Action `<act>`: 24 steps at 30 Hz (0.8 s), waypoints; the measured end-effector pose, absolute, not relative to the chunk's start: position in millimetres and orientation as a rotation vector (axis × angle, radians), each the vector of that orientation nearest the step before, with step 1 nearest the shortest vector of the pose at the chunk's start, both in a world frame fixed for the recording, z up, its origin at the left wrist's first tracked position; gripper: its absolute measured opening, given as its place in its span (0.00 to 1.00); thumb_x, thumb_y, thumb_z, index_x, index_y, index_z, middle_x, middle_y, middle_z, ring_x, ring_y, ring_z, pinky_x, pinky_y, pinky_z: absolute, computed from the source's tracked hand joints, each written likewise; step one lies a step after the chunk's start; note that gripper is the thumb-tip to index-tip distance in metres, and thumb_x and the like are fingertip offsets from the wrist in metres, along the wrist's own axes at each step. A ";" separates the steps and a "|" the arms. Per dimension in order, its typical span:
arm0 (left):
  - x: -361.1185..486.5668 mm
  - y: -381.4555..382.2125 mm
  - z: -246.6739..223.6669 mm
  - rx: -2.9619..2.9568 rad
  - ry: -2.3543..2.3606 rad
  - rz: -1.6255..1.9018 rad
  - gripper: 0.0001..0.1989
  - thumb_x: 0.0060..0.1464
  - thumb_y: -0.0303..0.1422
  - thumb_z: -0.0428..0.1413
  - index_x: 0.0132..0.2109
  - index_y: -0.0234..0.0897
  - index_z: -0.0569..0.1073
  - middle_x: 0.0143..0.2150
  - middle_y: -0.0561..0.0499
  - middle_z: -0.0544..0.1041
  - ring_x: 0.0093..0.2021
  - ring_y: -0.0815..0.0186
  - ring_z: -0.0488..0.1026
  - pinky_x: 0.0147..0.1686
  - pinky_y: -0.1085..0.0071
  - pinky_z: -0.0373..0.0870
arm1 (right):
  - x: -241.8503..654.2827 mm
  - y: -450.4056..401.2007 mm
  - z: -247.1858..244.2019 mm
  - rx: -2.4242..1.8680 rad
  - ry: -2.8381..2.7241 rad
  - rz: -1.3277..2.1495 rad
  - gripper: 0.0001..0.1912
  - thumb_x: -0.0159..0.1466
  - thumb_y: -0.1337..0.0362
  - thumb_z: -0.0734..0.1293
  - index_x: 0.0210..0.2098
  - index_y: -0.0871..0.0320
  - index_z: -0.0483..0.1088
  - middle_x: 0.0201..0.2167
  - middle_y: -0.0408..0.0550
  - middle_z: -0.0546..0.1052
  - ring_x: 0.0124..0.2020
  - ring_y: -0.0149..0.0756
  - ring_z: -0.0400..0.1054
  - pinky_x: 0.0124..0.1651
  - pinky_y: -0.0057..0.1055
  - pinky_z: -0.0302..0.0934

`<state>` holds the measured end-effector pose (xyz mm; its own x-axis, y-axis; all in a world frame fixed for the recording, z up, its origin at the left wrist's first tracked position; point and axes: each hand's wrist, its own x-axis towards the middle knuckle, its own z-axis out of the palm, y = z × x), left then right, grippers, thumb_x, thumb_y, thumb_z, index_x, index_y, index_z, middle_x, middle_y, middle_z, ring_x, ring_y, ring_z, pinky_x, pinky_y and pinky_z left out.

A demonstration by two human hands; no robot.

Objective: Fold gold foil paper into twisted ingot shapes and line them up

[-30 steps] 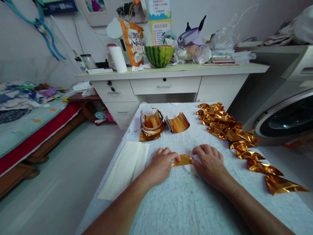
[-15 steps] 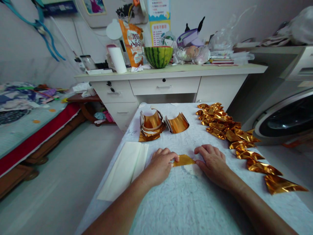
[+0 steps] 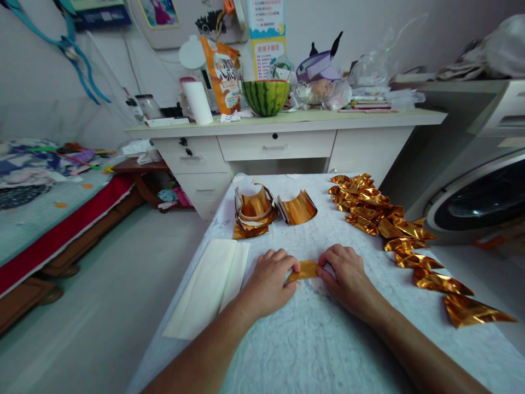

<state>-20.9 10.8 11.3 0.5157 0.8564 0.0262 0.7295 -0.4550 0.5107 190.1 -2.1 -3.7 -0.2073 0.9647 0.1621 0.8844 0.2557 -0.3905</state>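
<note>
A small flat piece of gold foil paper [image 3: 307, 270] lies low over the cloth-covered table [image 3: 295, 350], between my two hands. My left hand [image 3: 273, 282] pinches its left end between thumb and fingers. At the right end, my right hand [image 3: 344, 273] grips the foil with thumb and fingertips. Behind them stand a curled stack of gold sheets [image 3: 254, 210] with a ring around it and a second curled gold stack [image 3: 299, 208]. Pale paper sheets [image 3: 205, 287] lie left of my left hand.
Along the table's right side runs a row of several folded gold foil pieces [image 3: 402, 235]. A white desk [image 3: 283, 143] with a cut watermelon [image 3: 266, 97] stands beyond. The washing machine [image 3: 471, 126] is at the right, a bed [image 3: 61, 213] at the left.
My right hand has moved slightly left and its thumb and fingers have closed on the foil's right end. The foil's right corner no longer sticks out as a point. My left hand stays nearly in place.
</note>
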 end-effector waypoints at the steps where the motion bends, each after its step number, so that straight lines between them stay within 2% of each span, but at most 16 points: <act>1: -20.5 11.1 10.6 2.320 1.299 0.406 0.07 0.52 0.30 0.57 0.40 0.42 0.71 0.41 0.52 0.71 0.45 0.59 0.66 0.46 0.64 0.61 | 189.3 -1.7 -4.5 -1.698 -2.169 0.296 0.04 0.62 0.67 0.65 0.35 0.55 0.72 0.37 0.49 0.72 0.41 0.43 0.62 0.41 0.37 0.52; 9: -19.0 14.4 4.4 2.247 1.335 0.510 0.05 0.53 0.27 0.57 0.37 0.40 0.71 0.38 0.52 0.73 0.43 0.62 0.69 0.44 0.66 0.63 | 187.2 -1.0 -11.8 -1.723 -2.163 0.188 0.02 0.61 0.65 0.67 0.35 0.54 0.72 0.37 0.49 0.72 0.40 0.43 0.62 0.41 0.36 0.52; 14: -19.9 12.4 4.9 2.216 1.497 0.525 0.08 0.51 0.31 0.60 0.40 0.40 0.70 0.42 0.50 0.70 0.47 0.59 0.66 0.47 0.64 0.63 | 185.7 -1.6 -12.0 -1.717 -2.153 0.244 0.03 0.60 0.65 0.68 0.36 0.54 0.72 0.38 0.49 0.71 0.41 0.44 0.62 0.42 0.37 0.52; 18: -19.2 13.2 6.0 2.181 1.474 0.515 0.07 0.51 0.30 0.60 0.39 0.40 0.71 0.42 0.50 0.70 0.47 0.59 0.65 0.48 0.63 0.62 | 183.9 -2.4 -7.3 -1.702 -2.131 0.320 0.05 0.60 0.68 0.67 0.36 0.55 0.72 0.38 0.49 0.71 0.42 0.44 0.61 0.43 0.38 0.52; 24: -15.2 12.5 9.9 2.084 1.384 0.584 0.06 0.50 0.24 0.56 0.31 0.39 0.66 0.33 0.54 0.71 0.39 0.63 0.67 0.42 0.68 0.62 | 184.4 -4.3 -0.8 -1.637 -2.110 0.405 0.05 0.58 0.67 0.68 0.36 0.56 0.70 0.38 0.48 0.70 0.41 0.43 0.61 0.42 0.37 0.53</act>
